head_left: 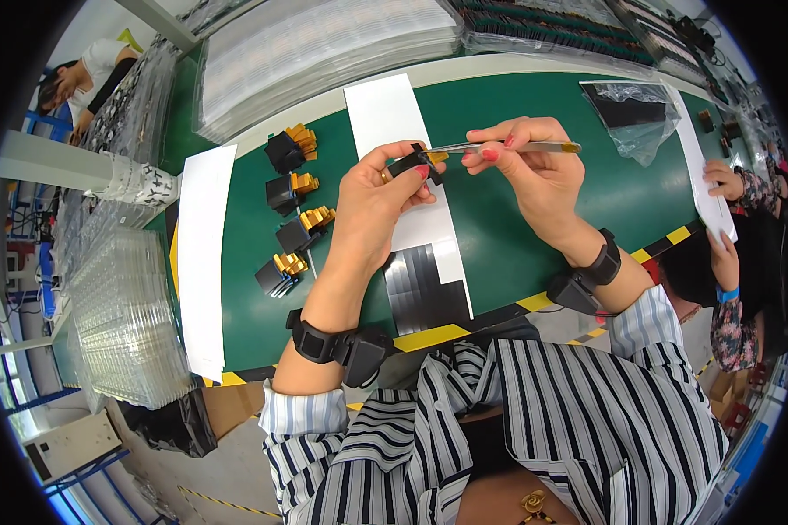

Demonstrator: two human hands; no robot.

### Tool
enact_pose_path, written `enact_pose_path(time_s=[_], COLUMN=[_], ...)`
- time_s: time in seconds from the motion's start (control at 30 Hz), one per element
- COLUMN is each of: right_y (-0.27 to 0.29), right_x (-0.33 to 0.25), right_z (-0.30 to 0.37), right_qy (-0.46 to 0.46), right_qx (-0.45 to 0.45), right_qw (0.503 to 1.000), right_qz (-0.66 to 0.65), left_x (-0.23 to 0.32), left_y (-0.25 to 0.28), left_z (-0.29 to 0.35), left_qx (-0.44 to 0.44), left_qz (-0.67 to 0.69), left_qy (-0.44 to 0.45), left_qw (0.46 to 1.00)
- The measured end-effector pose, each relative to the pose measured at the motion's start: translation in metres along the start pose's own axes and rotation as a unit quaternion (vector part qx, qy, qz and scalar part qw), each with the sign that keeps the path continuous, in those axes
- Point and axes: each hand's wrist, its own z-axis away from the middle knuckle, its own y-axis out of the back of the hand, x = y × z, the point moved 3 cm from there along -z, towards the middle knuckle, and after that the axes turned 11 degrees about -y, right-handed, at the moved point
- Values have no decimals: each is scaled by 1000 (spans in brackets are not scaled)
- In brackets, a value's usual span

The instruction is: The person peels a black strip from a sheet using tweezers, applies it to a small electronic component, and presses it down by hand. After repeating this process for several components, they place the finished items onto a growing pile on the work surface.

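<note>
My left hand [363, 210] pinches a small flat black part [404, 164] with a gold flexible tail [438, 158], above a white sheet [385, 109]. Slim metal tweezers [538, 147] are gripped in my right hand [541, 179], their tips close to the black part's upper edge; whether they touch it I cannot tell. Left of my left hand, several small stacks of similar black parts [285, 153] with gold tails lie in a column on the green table mat [508, 254]. Nearer me, a panel of glossy black strips [425, 289] rests on the white sheet.
A long white strip [206, 262] lies along the left side. Clear plastic trays are piled at the left [127, 315] and back [324, 66]. A clear bag [635, 118] sits at the back right. Another person's hands [722, 179] hold the right-hand white sheet [700, 157]. A person [101, 74] is at far left.
</note>
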Motion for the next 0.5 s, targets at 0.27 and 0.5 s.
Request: enact_pose_path(time_s=[0.27, 0.5], right_y=[0, 0], right_x=[-2, -2], right_z=[0, -1], right_qy=[-8, -7], right_qx=[1, -1], right_qw=[1000, 1000], right_qz=[1, 2], left_x=[0, -1], left_y=[0, 0], left_z=[0, -1], left_qx=[1, -7], left_qz=[-2, -28], left_qy=[3, 7], left_qw=[1000, 1000])
